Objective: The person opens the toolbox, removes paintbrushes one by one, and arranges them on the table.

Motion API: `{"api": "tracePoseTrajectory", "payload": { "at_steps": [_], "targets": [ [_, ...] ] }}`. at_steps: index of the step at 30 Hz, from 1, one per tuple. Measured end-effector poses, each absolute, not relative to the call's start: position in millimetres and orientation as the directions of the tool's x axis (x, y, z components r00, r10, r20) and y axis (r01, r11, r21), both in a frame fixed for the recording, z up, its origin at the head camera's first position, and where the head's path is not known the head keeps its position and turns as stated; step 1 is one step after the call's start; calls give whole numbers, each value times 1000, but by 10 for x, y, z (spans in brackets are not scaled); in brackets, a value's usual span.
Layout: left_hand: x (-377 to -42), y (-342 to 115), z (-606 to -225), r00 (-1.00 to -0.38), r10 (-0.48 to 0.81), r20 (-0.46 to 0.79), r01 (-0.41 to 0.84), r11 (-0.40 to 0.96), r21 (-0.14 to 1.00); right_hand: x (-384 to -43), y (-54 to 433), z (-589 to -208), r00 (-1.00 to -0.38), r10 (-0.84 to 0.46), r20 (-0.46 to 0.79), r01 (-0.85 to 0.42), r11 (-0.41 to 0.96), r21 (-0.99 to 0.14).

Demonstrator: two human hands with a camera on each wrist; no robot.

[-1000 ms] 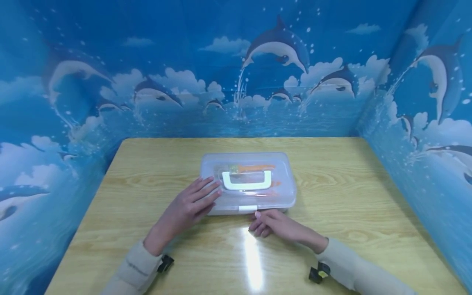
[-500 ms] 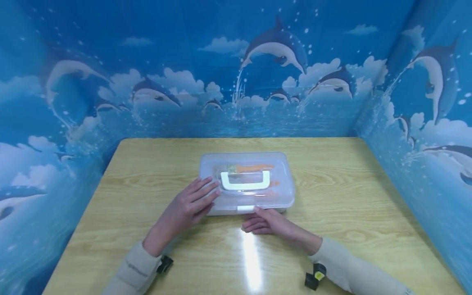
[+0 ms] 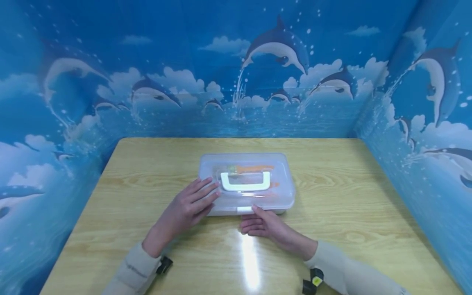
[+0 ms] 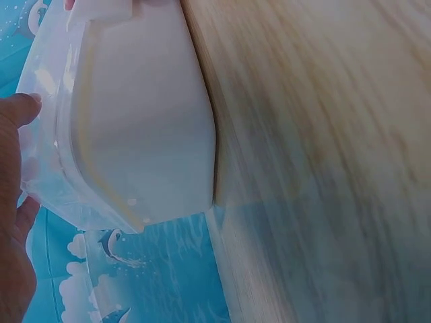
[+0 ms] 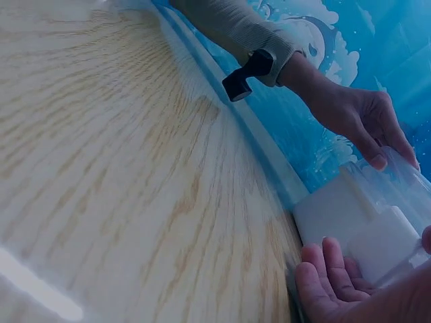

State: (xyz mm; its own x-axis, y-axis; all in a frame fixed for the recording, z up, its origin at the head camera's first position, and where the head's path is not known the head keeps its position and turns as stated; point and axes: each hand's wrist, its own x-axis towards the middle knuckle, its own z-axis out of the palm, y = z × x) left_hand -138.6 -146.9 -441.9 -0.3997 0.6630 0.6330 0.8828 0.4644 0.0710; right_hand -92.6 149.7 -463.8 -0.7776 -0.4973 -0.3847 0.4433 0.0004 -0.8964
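Observation:
A clear, lidded plastic storage box (image 3: 284, 192) has a white carry handle (image 3: 246, 187) folded flat on its lid and a white latch (image 3: 245, 210) at the front. Orange-handled items (image 3: 254, 168) show through the lid. My left hand (image 3: 188, 205) rests over the lid's left front corner with its fingers extended; in the left wrist view its thumb (image 4: 23, 109) touches the clear lid. My right hand (image 3: 271, 228) is at the latch, thumb on its right end, the other fingers (image 5: 330, 272) loosely bent below it by the box's front wall.
The box stands on a wood-grain table (image 3: 343, 184), toward the middle. Blue dolphin-print sheets (image 3: 184, 61) hang behind and along both sides. Small black devices are strapped at the left wrist (image 3: 164, 265) and right wrist (image 3: 313, 280). Light glares off the table (image 3: 250, 262).
My right hand has shifted slightly left along the box front, its thumb moving onto the latch and its fingers loosening from a tighter curl. The left hand and box stay put.

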Motion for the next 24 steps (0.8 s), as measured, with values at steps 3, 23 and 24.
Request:
{"api": "tracePoseTrajectory", "payload": {
  "at_steps": [3, 23, 24],
  "targets": [
    [-1388, -1472, -4410, -397, 665, 633, 884, 462, 69, -911, 1478, -4637, -784, -478, -396, 456, -9, -890],
    [-1388, -1475, -4414, -414, 667, 620, 881, 464, 90, -873, 1404, -4660, -809, -402, -429, 499, -84, -862],
    [-1386, -1474, -4415, -415, 666, 619, 881, 465, 91, -872, 1403, -4659, -809, -398, -432, 501, -85, -861]
  ]
}}
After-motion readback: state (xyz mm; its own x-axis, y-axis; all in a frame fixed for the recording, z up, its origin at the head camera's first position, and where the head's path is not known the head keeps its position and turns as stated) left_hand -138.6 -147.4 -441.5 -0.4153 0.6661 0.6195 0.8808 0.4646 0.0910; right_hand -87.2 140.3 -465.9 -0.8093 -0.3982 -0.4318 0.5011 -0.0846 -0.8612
